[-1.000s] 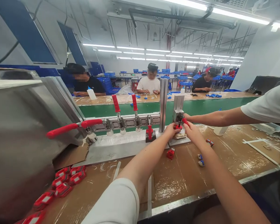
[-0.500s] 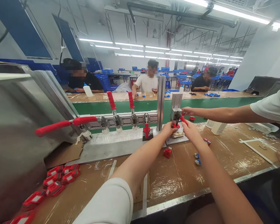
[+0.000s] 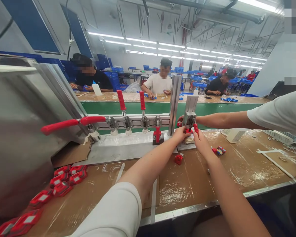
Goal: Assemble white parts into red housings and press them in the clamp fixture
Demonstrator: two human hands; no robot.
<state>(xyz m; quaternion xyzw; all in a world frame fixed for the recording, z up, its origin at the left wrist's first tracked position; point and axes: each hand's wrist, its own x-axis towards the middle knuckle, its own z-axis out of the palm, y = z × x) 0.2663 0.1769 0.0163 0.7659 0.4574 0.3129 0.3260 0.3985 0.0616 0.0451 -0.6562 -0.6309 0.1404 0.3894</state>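
My left hand (image 3: 180,135) is closed on a small red plastic part (image 3: 188,131), at the base of a toggle clamp (image 3: 191,119) on a metal post (image 3: 191,104). The fingers hide much of that part. My right hand (image 3: 201,141) is wrapped round the clamp's red handle (image 3: 195,127), which points down. Beneath the clamp lies a pale block (image 3: 189,140). A loose red part (image 3: 179,159) rests on the bench just in front of the fixture. To the right of my right wrist lie more red and blue parts (image 3: 220,150).
A co-worker's arm (image 3: 222,120) reaches in from the right behind the post, a red part (image 3: 180,121) at its hand. Leftward stands a row of red-handled clamps (image 3: 127,122). Several red parts (image 3: 61,188) lie at left, a white bottle (image 3: 235,135) at right. People sit across the green conveyor (image 3: 128,108).
The clamp handle has swung down nearer to vertical with my right hand on it. The co-worker's hand has passed left behind the post, now with a red part. The view has shifted slightly.
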